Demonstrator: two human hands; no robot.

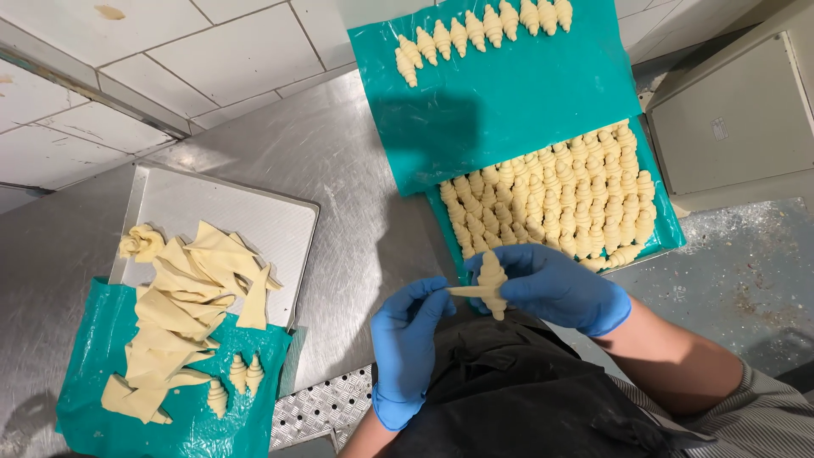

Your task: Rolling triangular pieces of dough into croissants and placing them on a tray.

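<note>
Steel desk [356, 170], centre frame. Right hand [555, 284] pinching half-rolled dough piece [490, 284], lower centre; left hand [407, 339] pinching its loose tip. Step: rolling, nearly done. Next move calls for tucking tip, placing among rolled croissants [560, 199], right tray [670, 237]. Cut triangles [182, 297] lower left.

Pale dough [490, 282] (teal sheets [509, 93])

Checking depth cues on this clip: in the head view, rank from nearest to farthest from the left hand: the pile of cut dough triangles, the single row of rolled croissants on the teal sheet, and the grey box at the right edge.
1. Pile of cut dough triangles, to the left hand's left, on the tray.
2. Row of rolled croissants, up top on the teal sheet.
3. Grey box, far right.
</note>
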